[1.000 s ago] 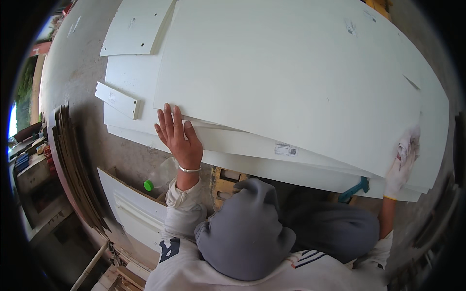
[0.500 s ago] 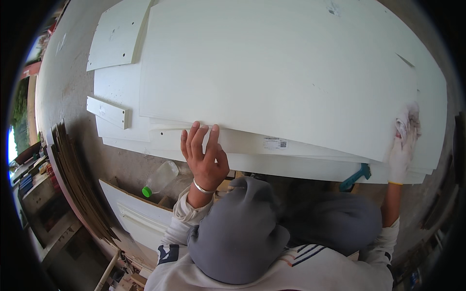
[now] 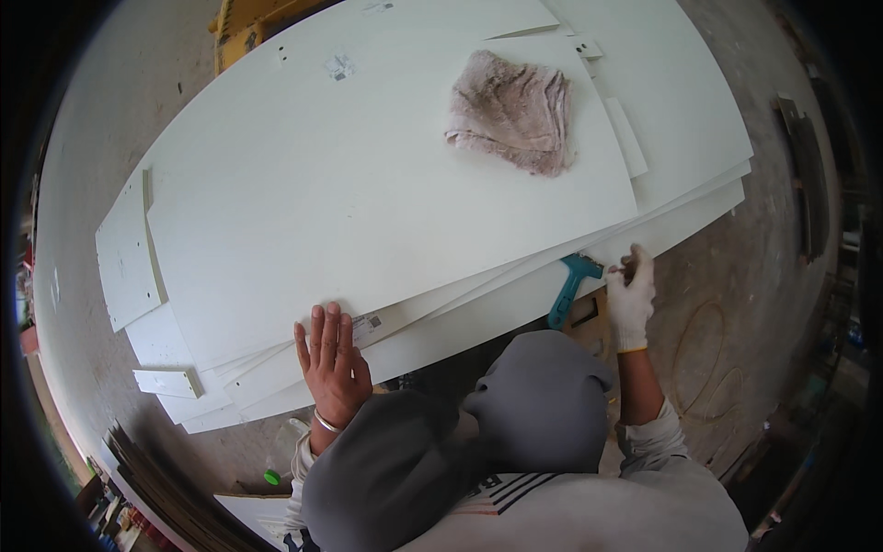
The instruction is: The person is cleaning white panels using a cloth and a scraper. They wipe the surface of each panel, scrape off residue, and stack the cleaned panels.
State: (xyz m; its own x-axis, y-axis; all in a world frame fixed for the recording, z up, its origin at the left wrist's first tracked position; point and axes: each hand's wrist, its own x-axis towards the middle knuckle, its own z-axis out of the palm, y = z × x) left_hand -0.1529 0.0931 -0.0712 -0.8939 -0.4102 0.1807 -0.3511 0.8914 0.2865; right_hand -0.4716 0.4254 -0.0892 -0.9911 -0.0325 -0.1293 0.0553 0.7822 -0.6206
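A stack of large white panels point(image 3: 386, 184) lies across the floor in front of me. My bare left hand point(image 3: 331, 363) rests flat on the near edge of the stack, fingers spread, beside a small label. My gloved right hand point(image 3: 630, 294) is at the stack's near right edge, its fingertips against the head of a teal scraper point(image 3: 570, 285) that pokes out from under the panels. Whether it grips the scraper is unclear. A crumpled pinkish rag point(image 3: 510, 110) lies on the top panel, well away from both hands.
A narrow white panel point(image 3: 129, 258) and a small white strip point(image 3: 166, 382) lie at the left. Dark boards point(image 3: 156, 488) are stacked at lower left near a green cap point(image 3: 272, 477). A yellow object point(image 3: 248, 18) sits beyond the panels. A wire loop point(image 3: 704, 368) lies on the concrete at right.
The view has swung round over the panels. My left hand slid right along the near edge. My right hand came off the far right corner down to the scraper. The rag has come into view.
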